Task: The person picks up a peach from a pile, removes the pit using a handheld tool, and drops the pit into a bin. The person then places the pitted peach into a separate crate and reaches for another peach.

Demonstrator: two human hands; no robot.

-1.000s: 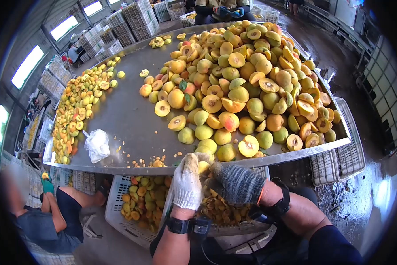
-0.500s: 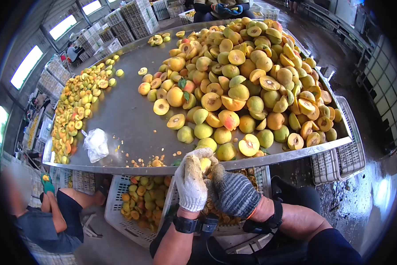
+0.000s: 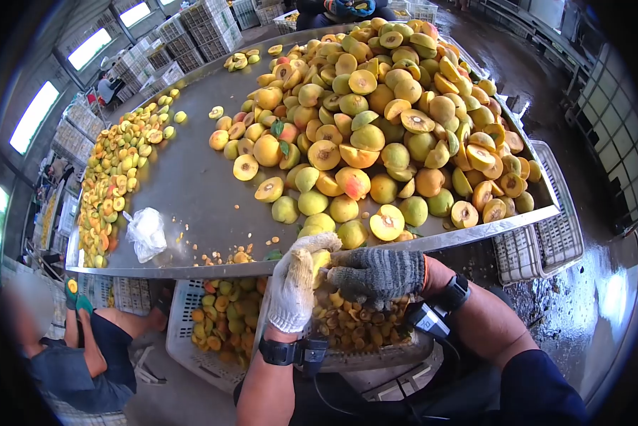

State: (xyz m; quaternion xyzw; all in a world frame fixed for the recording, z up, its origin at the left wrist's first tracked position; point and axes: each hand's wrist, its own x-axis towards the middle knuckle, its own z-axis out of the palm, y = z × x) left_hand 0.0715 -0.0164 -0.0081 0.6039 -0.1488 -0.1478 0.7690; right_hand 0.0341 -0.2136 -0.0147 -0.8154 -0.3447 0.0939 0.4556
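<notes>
In my white-gloved left hand [image 3: 295, 284] is a yellow peach piece [image 3: 320, 268], gripped between thumb and fingers just in front of the table's near edge. My right hand [image 3: 376, 273], in a grey striped glove, is closed with its fingertips right beside that peach. A small thin thing shows at those fingertips, too small to make out. Beyond both hands, a large heap of peaches [image 3: 365, 138], many cut in half with the pits showing, covers the right side of the metal table [image 3: 191, 167]. Below my hands stands a crate with peach pieces [image 3: 361, 323].
Another crate of peaches [image 3: 227, 319] stands beside it on the left. On the table lie a crumpled white plastic bag [image 3: 146, 234] and a second pile of peach halves [image 3: 113, 192]. A gloved person [image 3: 85, 348] sits at left; another is beyond the table. White crates [image 3: 539, 245] stand at right.
My right hand has turned and moved slightly right, apart from my left fingers, uncovering more of the peach and the crate below. The whole view has shifted slightly.
</notes>
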